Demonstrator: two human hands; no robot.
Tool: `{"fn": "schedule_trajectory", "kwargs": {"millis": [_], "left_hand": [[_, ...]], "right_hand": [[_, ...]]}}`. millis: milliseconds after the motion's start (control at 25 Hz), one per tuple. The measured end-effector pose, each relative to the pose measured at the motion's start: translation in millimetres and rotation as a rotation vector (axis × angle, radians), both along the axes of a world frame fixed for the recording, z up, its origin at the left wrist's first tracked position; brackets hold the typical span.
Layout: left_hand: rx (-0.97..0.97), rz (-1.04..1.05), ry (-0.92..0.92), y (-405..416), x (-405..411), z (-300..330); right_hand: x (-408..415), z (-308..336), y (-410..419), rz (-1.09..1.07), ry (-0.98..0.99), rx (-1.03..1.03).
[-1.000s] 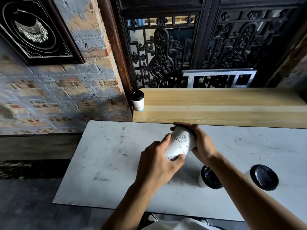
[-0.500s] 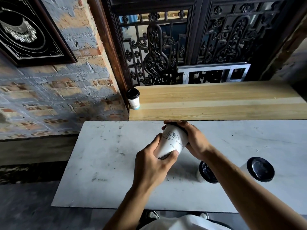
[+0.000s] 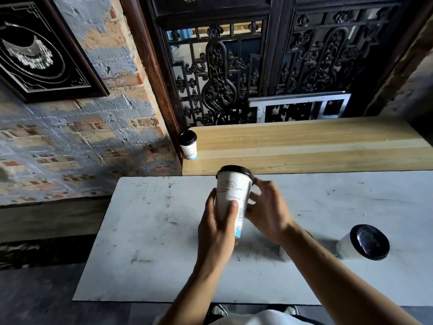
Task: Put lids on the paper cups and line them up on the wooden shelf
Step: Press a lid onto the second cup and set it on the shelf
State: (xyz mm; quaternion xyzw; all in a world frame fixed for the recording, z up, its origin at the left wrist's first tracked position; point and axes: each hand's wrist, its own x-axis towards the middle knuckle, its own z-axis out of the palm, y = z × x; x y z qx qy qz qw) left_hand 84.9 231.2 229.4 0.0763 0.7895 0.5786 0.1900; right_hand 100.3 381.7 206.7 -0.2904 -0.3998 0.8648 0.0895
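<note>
A: Since half a second ago the held cup [image 3: 230, 200] has gone from tilted to near upright, lid [image 3: 235, 171] on top. Right hand [image 3: 267, 212] has come off the lid and now sits just beside the cup's right wall.

B: Fingers?

A: Left hand [image 3: 216, 227] is wrapped around the lower body, thumb across the front, clamped on the cup. Right fingers [image 3: 263, 185] are spread apart, tips near the lid rim; blurred, so contact with the cup cannot be confirmed. Reads as letting go.

B: Why held that way?

A: Judgement: the low grip leaves the rim free, so the other hand could press the lid down all round. Upright posture suits a carry to the shelf [image 3: 304, 146] without tipping.

B: Where is the cup relative to the surfaces?

A: Raised above the worktop [image 3: 152, 242], near its far edge, just short of the shelf.

B: Other cups?

A: One lidded cup [image 3: 188, 145] stands at the shelf's far-left end against the door frame, probably the start of the row. Another lidded cup [image 3: 362, 241] stands on the worktop at right. Something pale lies behind the right forearm; hidden, cannot identify.

B: Next step?

A: Likely set the held cup beside the shelf one. Risk: the lid may not be fully seated on the far side, not visible from here.
</note>
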Motion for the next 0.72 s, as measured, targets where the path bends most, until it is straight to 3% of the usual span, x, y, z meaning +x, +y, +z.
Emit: {"fn": "schedule_trajectory", "kwargs": {"millis": [240, 400, 600, 720], "left_hand": [[0.011, -0.089, -0.095, 2.3, 0.4, -9.9], [-0.078, -0.046, -0.013, -0.8, -1.9, -13.5], [0.032, -0.096, 0.232, -8.5, -6.7, -11.7], [0.07, -0.078, 0.284, -9.7, -10.6, -9.8]], "right_hand": [[13.3, -20.2, -17.5, 0.049, -0.034, -0.094], [25.5, -14.9, -13.4, 0.086, -0.058, -0.029], [35.5, -6.1, -10.2, 0.123, -0.048, 0.029], [34.7, -6.9, -10.3, 0.091, -0.079, 0.013]]}}
